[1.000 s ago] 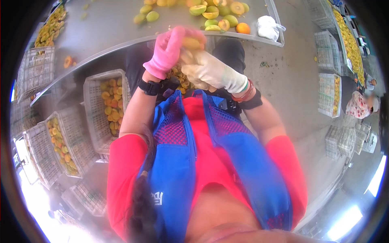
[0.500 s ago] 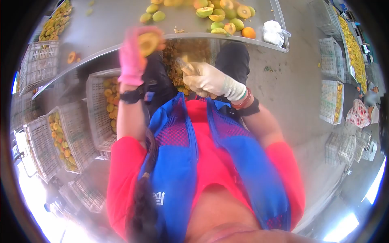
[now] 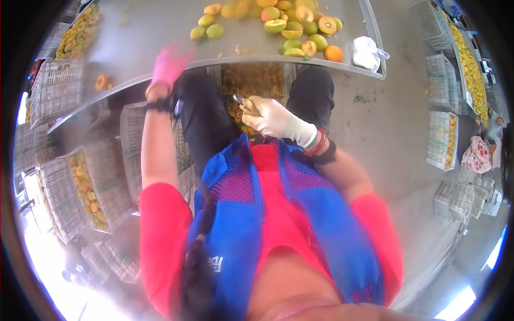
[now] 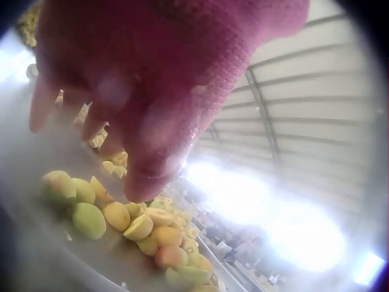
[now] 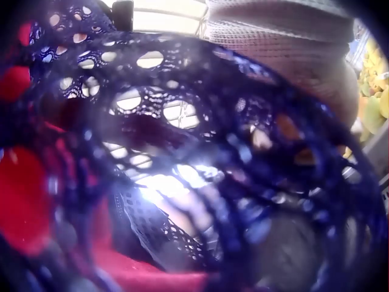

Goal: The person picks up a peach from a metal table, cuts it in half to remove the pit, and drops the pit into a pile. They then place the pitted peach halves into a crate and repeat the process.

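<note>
In the head view my left hand (image 3: pixel 170 65), in a pink glove and blurred, is over the near edge of the metal table (image 3: pixel 144 40), its fingers spread and holding nothing. The left wrist view shows this pink-gloved hand (image 4: pixel 146 79) with fingers extended above whole and cut fruit (image 4: pixel 138 227). My right hand (image 3: pixel 276 119), in a white glove, grips a small metal tool (image 3: pixel 239 99) above the lap; its tip sticks out past the fingers. Blue mesh cloth (image 5: pixel 200 140) covers much of the right wrist view, with part of the white glove (image 5: pixel 279 42) behind it.
Green and orange fruit (image 3: pixel 317 43) lies on the table beside a white plastic bag (image 3: pixel 366 53). Between the knees is a container of cut pieces (image 3: pixel 251 80). Crates (image 3: pixel 101 182) stand at the left; more crates (image 3: pixel 441 136) stand at the right.
My left hand has moved left from beside the right hand and let go of the halved fruit it held. The right hand stays near the lap, still gripping the tool.
</note>
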A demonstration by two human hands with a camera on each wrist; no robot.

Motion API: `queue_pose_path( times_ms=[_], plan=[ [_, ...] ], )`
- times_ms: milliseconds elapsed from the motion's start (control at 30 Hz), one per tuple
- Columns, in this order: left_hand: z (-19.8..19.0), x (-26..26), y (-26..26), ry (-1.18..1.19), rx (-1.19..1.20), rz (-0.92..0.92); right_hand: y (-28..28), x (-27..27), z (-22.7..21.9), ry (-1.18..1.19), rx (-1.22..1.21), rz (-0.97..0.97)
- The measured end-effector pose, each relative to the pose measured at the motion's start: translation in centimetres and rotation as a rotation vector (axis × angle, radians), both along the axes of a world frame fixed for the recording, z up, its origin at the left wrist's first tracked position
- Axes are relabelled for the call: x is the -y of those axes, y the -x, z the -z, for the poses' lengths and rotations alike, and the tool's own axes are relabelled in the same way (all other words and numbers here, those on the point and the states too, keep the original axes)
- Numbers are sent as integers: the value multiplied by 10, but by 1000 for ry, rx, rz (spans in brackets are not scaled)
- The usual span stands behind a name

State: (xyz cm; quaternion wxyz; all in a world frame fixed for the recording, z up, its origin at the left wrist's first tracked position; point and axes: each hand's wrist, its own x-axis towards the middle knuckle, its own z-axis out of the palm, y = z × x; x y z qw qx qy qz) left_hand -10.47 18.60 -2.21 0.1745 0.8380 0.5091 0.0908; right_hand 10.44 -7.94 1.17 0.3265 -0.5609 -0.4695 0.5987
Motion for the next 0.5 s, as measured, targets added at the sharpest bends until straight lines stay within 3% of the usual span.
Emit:
queue_pose_path(
  times_ms=[100, 267, 300, 433, 500],
  plan=[
    [24, -40, -61, 42, -51, 58, -2, 3, -2, -88, 80, 40],
    [33, -52, -126, 138, -523, 15, -12, 5, 12, -54, 135, 92],
    [53, -61, -130, 34, -551, 81, -13, 5, 12, -24, 100, 112],
    [42, -39, -160, 159, -582, 205, -13, 3, 16, 20, -2, 167],
    [33, -21, -170, 183, -383, 163, -14, 4, 25, -18, 29, 172]
  ],
)
